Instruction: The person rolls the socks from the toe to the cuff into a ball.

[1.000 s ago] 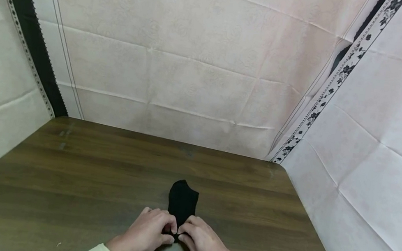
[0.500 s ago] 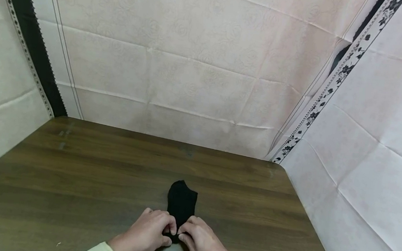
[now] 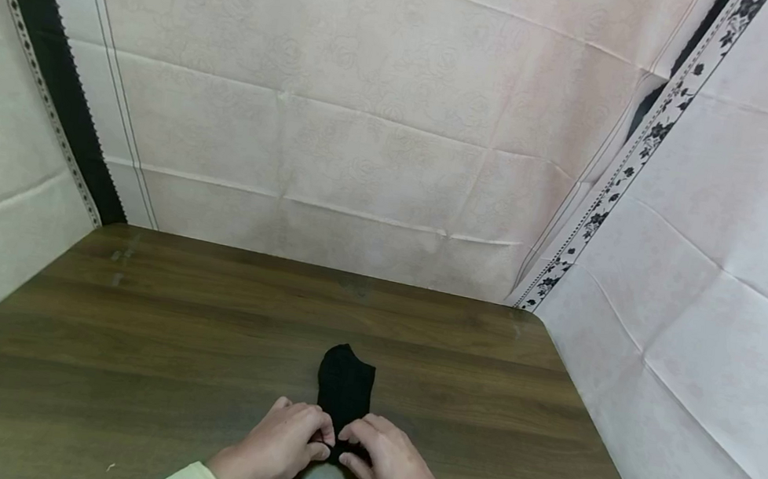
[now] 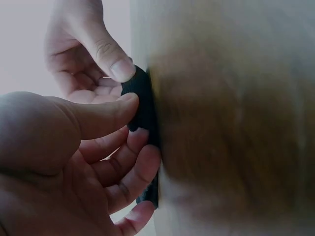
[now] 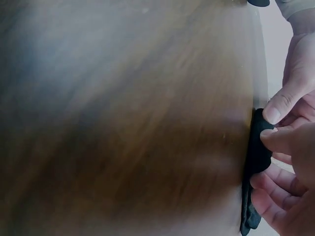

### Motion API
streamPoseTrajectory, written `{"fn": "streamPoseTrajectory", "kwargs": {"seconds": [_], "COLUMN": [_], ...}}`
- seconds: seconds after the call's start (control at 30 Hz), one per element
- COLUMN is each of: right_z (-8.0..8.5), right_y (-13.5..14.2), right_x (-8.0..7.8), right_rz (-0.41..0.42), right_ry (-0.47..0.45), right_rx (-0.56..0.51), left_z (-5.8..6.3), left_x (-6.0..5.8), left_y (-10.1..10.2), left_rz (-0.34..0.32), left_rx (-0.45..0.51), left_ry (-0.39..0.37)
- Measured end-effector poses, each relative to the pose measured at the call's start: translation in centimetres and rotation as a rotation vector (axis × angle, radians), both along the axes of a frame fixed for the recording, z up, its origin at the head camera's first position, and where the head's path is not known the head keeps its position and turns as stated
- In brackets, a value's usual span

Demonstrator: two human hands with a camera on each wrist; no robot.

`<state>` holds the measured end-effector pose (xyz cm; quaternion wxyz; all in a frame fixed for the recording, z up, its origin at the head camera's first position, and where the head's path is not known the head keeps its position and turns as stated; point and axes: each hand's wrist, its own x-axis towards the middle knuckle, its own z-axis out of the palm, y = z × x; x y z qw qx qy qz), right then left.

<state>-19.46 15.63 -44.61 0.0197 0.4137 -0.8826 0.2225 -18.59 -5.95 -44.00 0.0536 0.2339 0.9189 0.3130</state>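
Note:
A black ankle sock (image 3: 344,385) lies lengthwise on the wooden table, its far part flat and its near end between the two hands. My left hand (image 3: 286,438) pinches the near end from the left with thumb and fingers. From the right, my right hand (image 3: 394,462) holds the same end, its thumb and index finger a little apart. In the left wrist view, the sock (image 4: 143,110) looks thick and bunched at that end, with both thumbs pressed on it. The right wrist view shows the sock (image 5: 257,152) at the table's near edge, fingers curled against it. Part of it is hidden by the hands.
The brown wooden table (image 3: 203,329) stretches beyond and to both sides of the hands. Pale cloth hangs (image 3: 366,150) behind it and along both sides. A tiny white scrap (image 3: 111,467) lies at the near left.
The sock has shifted very slightly left. My right thumb and index finger have spread a little, and my left hand has barely moved.

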Motion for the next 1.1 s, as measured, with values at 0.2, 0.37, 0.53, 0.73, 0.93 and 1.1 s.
{"fn": "streamPoseTrajectory", "kwargs": {"seconds": [0.2, 0.37, 0.53, 0.73, 0.93, 1.1], "right_z": [0.02, 0.00, -0.15, -0.41, -0.58, -0.64], "right_y": [0.03, -0.12, -0.18, -0.08, -0.06, -0.10], "right_x": [0.10, 0.11, 0.14, 0.08, -0.03, -0.15], "right_rz": [0.017, 0.022, 0.017, 0.013, 0.014, 0.012], "right_ry": [0.061, 0.126, 0.165, 0.170, 0.171, 0.154], "right_rx": [0.035, 0.045, 0.053, 0.049, 0.043, 0.046], "left_z": [0.07, 0.12, 0.13, 0.03, 0.15, 0.26], "left_x": [-0.23, -0.33, -0.34, -0.09, -0.02, -0.01], "left_y": [-0.09, -0.07, -0.02, 0.00, 0.09, 0.17], "left_rz": [0.009, 0.014, 0.018, 0.040, 0.061, 0.070], "left_rx": [-0.009, -0.002, 0.010, 0.042, 0.047, 0.036], "left_ry": [-0.070, -0.074, -0.070, -0.021, -0.007, -0.010]}}
